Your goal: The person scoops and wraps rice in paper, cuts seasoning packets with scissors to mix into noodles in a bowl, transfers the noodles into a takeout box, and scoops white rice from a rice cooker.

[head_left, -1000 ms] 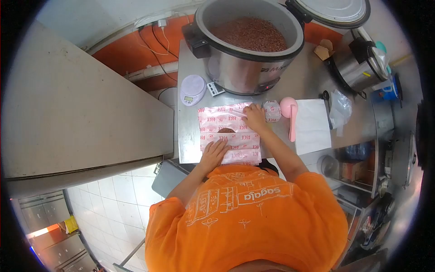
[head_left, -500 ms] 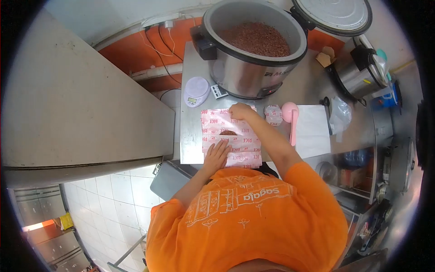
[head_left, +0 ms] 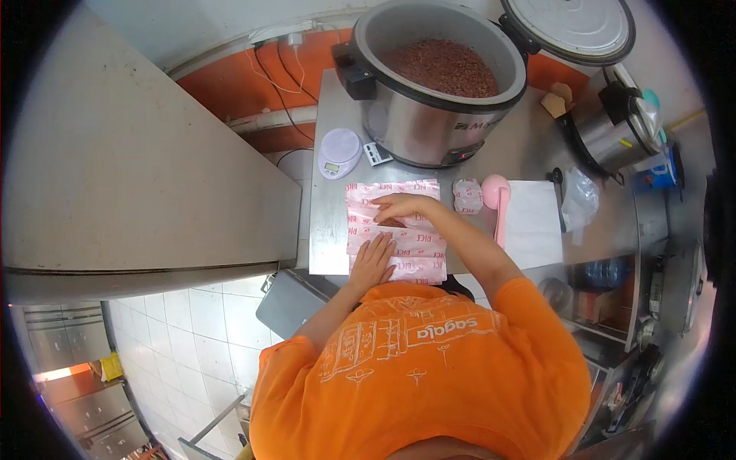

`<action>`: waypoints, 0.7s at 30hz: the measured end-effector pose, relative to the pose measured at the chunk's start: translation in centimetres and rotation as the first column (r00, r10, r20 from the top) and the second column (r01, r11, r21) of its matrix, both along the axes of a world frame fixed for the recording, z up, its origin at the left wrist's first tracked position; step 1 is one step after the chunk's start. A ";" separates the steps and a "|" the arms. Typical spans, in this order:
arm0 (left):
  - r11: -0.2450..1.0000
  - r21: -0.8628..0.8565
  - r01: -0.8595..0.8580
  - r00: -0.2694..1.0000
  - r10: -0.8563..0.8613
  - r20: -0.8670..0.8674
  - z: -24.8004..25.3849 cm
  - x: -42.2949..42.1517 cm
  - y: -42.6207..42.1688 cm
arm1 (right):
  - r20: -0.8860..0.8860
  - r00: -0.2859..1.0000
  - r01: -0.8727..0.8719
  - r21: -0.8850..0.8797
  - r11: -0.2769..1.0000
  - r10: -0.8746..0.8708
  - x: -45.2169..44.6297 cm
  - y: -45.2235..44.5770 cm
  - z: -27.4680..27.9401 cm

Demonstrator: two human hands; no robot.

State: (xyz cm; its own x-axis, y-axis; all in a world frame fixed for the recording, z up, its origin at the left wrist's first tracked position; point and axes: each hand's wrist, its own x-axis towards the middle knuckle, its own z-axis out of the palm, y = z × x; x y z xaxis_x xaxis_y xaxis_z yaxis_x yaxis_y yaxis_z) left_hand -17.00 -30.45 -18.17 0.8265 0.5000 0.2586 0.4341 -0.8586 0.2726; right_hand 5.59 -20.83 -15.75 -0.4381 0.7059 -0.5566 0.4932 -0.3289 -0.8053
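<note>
A sheet of white wrapping paper with pink "RICE" print (head_left: 422,244) lies on the steel table before me, its near and far parts folded inward. A small mound of reddish-brown rice (head_left: 393,223) shows through the gap between the folds. My left hand (head_left: 373,261) rests flat on the near fold with its fingers stretched. Over the far fold, right beside the rice, my right hand (head_left: 402,206) reaches leftward, fingers extended and partly covering the mound. To the right of the paper sits a wrapped packet (head_left: 467,196) in the same print.
A large rice cooker (head_left: 433,126) full of reddish rice stands behind, lid raised. At the back left are a kitchen scale (head_left: 340,153) and a small timer (head_left: 377,153). On the right lie a pink scoop (head_left: 497,192), white paper sheets (head_left: 533,222) and a plastic bag (head_left: 579,199).
My right hand has left the paper's far edge and come down toward the rice, its fingers now stretched out. The gap showing rice looks narrower. My left hand stays on the near fold.
</note>
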 end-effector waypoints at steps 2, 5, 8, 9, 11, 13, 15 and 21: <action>1.000 -0.011 -0.006 1.000 0.006 -0.007 0.1 0.1 -0.1 | 0.082 0.996 0.015 0.038 0.999 -0.018 -0.1 -0.8 1.5; 1.000 -0.006 -0.015 1.000 0.015 0.009 -0.4 0.3 -0.2 | 0.188 0.981 -0.064 0.133 0.989 0.038 0.1 -1.6 2.2; 0.999 -0.003 -0.042 0.999 0.042 -0.006 -0.1 0.5 -0.5 | 0.185 0.983 -0.069 0.395 0.916 -0.006 -0.7 -4.6 0.7; 0.999 -0.006 -0.047 0.999 0.047 -0.017 -0.2 0.4 -0.6 | 0.180 0.984 -0.071 0.472 0.879 -0.017 -1.4 -6.4 0.8; 0.998 -0.014 -0.054 0.998 0.054 -0.040 -0.9 0.3 -0.8 | 0.234 0.971 -0.107 0.626 0.773 -0.054 -2.6 -8.9 0.2; 0.999 -0.012 -0.048 0.997 0.047 -0.056 -2.8 0.0 -0.8 | 0.341 0.931 -0.190 0.755 0.628 -0.129 -3.3 -10.4 -0.7; 0.996 0.005 -0.088 0.995 0.087 0.049 -3.6 -0.1 -0.6 | 0.316 0.936 -0.158 0.769 0.619 -0.155 -4.0 -11.2 0.5; 0.981 0.037 -0.191 0.978 0.187 0.096 1.9 0.4 0.1 | 0.377 0.902 -0.210 0.809 0.549 -0.211 -4.3 -12.4 1.5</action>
